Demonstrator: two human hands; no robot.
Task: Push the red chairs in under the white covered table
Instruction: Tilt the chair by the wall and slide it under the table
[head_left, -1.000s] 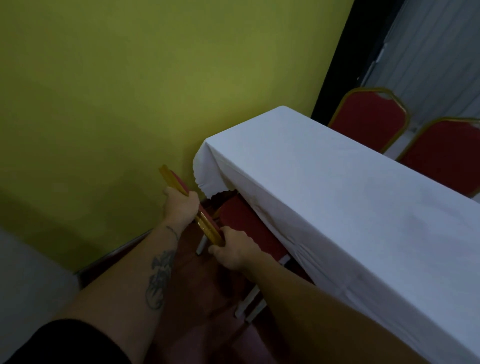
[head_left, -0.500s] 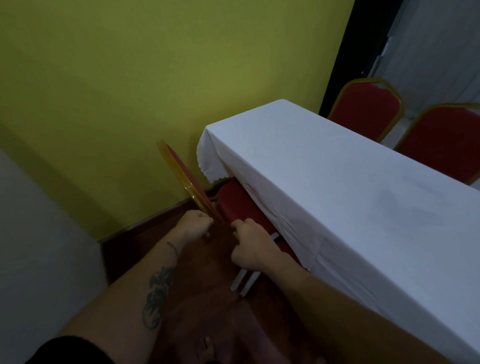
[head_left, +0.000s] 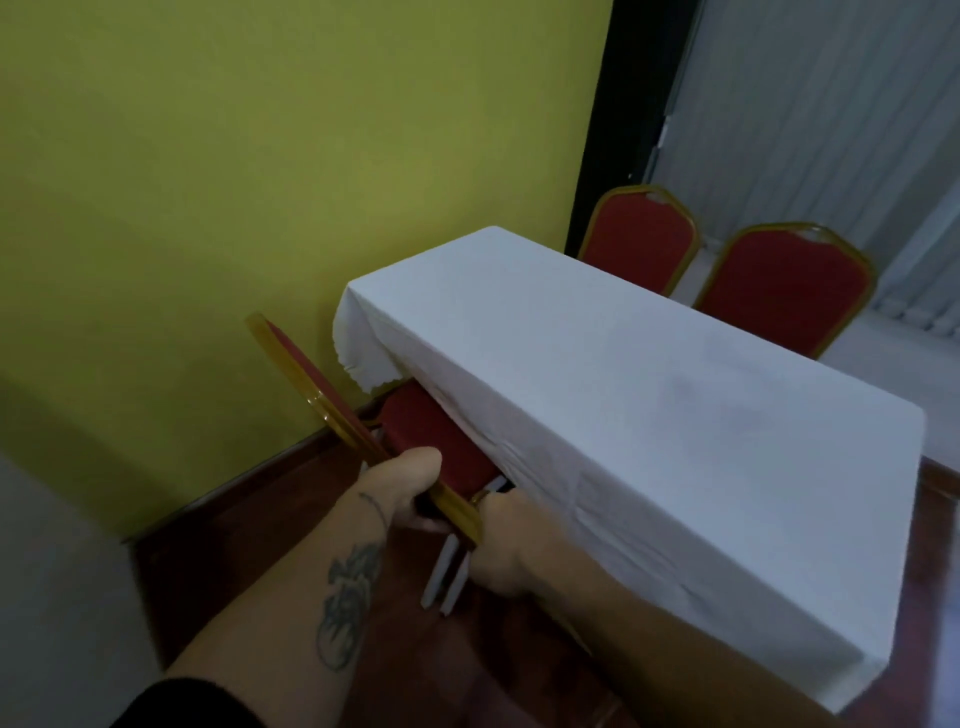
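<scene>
**Near-side chair being pushed under the covered bench**

Head view. Both hands grasp the gold frame of the near red chair (head_left: 436, 441), low down where backrest meets seat: the left hand (head_left: 402, 488) is clenched around the rail from the outer side, the right hand (head_left: 511, 545) closed on it just beside the hanging white cloth (head_left: 649, 415). A second ago the hands held the top of the backrest; they have since slid down to the seat junction. The red seat now lies partly beneath the cloth edge of the bench (head_left: 779, 597), its backrest tilted away toward the yellow wall (head_left: 260, 182); the white legs (head_left: 441, 577) stand on the dark wooden floor (head_left: 234, 561). The low grip suggests a final shove along the floor, so this chair is judged nearly home. Two further red chairs (head_left: 639, 239) (head_left: 784, 286) stand along the far side, backrests above the bench top; whether their seats are tucked in cannot be told.
</scene>
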